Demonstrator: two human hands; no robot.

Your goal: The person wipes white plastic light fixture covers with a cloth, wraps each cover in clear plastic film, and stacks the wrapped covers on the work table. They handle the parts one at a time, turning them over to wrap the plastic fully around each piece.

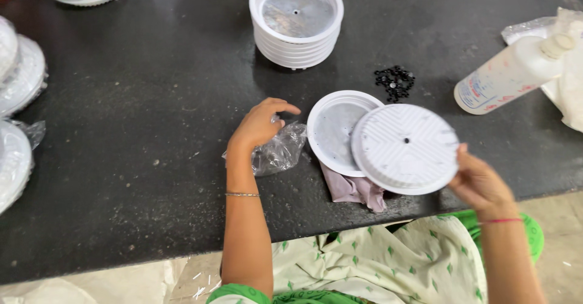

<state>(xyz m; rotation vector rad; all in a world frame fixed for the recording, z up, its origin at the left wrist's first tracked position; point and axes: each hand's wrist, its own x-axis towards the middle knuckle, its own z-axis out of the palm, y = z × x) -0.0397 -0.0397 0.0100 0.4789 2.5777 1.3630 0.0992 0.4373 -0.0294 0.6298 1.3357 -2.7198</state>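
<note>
Right hand [480,182] grips a white ribbed disc [405,148] by its rim — left hand [260,124] pinches into a clear plastic bag [276,152], contents possibly small parts, unclear.

Two loose white discs [405,148], one bottle [513,73], one cloth [355,190], one bag [279,152].

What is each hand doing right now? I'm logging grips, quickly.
Left hand: fingers curled, reaching into the crumpled clear plastic bag; whether it holds anything cannot be told.
Right hand: holding the round white ribbed plastic disc by its edge.
</note>
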